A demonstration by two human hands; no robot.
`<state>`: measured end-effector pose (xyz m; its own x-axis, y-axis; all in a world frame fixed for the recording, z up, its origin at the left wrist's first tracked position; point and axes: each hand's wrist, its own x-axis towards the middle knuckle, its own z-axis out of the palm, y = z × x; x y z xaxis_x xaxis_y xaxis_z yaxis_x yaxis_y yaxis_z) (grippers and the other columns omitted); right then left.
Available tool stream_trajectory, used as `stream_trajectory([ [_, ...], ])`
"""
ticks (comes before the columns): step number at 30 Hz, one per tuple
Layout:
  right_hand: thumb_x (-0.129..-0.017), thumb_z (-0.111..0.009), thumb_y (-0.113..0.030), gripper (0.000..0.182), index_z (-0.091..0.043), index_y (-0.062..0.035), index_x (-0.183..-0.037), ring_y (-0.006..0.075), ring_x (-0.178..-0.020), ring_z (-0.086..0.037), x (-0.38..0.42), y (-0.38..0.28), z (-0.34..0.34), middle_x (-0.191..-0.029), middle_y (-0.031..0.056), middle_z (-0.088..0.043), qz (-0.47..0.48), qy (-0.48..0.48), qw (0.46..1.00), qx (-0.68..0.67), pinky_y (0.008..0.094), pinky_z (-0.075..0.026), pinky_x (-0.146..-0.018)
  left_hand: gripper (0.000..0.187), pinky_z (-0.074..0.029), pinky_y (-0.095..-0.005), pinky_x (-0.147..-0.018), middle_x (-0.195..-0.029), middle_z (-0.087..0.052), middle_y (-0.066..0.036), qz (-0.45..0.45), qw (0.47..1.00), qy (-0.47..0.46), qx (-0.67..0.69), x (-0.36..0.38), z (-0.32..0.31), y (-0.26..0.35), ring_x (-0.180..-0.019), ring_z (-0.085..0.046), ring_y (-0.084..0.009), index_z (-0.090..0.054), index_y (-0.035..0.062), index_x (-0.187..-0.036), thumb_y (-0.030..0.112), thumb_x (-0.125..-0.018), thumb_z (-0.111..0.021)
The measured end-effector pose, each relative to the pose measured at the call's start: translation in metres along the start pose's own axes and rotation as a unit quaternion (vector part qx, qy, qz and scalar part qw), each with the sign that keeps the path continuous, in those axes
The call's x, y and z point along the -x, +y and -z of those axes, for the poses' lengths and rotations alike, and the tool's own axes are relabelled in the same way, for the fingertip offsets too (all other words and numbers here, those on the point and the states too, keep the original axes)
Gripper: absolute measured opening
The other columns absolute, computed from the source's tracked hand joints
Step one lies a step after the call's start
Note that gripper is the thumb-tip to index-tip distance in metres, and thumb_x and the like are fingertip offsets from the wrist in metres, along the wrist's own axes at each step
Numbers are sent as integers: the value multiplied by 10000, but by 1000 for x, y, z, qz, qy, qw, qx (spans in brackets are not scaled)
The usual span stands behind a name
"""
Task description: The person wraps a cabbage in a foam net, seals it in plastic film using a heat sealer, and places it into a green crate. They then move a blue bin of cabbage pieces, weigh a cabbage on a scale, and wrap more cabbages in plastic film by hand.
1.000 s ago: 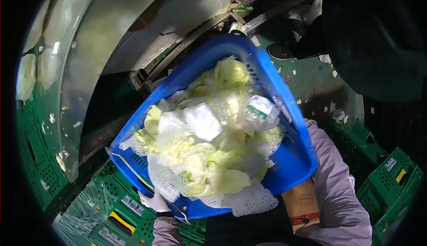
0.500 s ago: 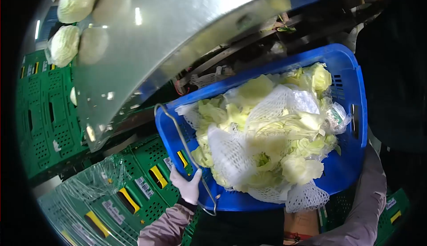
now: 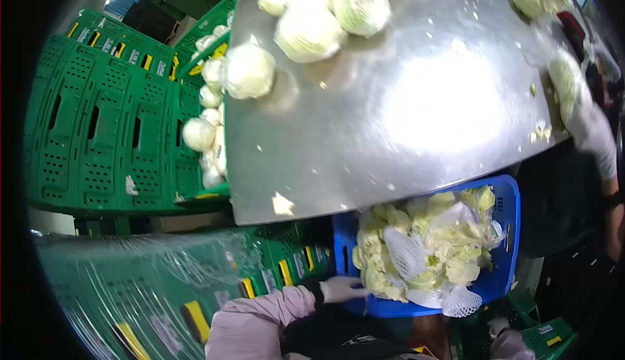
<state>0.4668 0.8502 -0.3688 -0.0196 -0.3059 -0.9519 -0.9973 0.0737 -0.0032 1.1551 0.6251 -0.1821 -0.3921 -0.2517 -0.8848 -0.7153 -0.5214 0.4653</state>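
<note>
A blue crate (image 3: pixel 510 230) full of pale cabbage leaves (image 3: pixel 463 271) and white foam netting (image 3: pixel 405 253) stands against the near edge of a metal table. At the crate's near left corner is my left hand (image 3: pixel 342 290) in a white glove, its fingers closed over the rim beside the thin metal handle. My right hand (image 3: pixel 499 327) is low on the right, below the crate and apart from it. Blur and shadow hide its fingers.
Wrapped cabbages (image 3: pixel 309 31) lie on the metal table (image 3: pixel 312 145). Green crates (image 3: pixel 97 119) stand left, some holding cabbages. Film-wrapped green crates (image 3: pixel 163 282) are near my left arm. At right, a co-worker's gloved hand (image 3: pixel 594 135) is at a pale cabbage.
My view has swung up over the table. The blue crate now sits straighter along the table edge. My left hand stays at its left end; my right hand now shows below it.
</note>
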Motion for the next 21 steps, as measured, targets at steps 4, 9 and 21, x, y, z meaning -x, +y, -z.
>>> stream_trajectory([
  [4,-879,-533,-277,233,-579,-77,-986,181,-653,-559,124,-106,-53,-776,42,-608,-114,-49,889,-441,319,-451,-591,430,-387,-284,-995,-1238,-581,-98,-361,900,22,244,89,96,84,-1110,-549,-153,-480,15,-1310,234,-946,-545],
  [9,-867,-610,-358,319,-690,-63,-773,120,-614,-581,232,-303,-15,-658,10,-635,-219,147,805,-532,293,-434,-548,476,-394,-318,-980,-1251,-498,-104,-458,648,572,208,164,292,102,-1141,-491,-194,-449,28,-1294,54,-846,-609],
  [21,-919,-574,-194,187,-618,-13,-937,62,-615,-526,318,-526,191,-674,-14,-567,77,248,717,-647,219,-422,-557,804,-288,-435,-1069,-1377,-308,-245,-305,648,697,48,99,434,33,-1297,-302,-382,-393,52,-1346,289,-686,-787],
])
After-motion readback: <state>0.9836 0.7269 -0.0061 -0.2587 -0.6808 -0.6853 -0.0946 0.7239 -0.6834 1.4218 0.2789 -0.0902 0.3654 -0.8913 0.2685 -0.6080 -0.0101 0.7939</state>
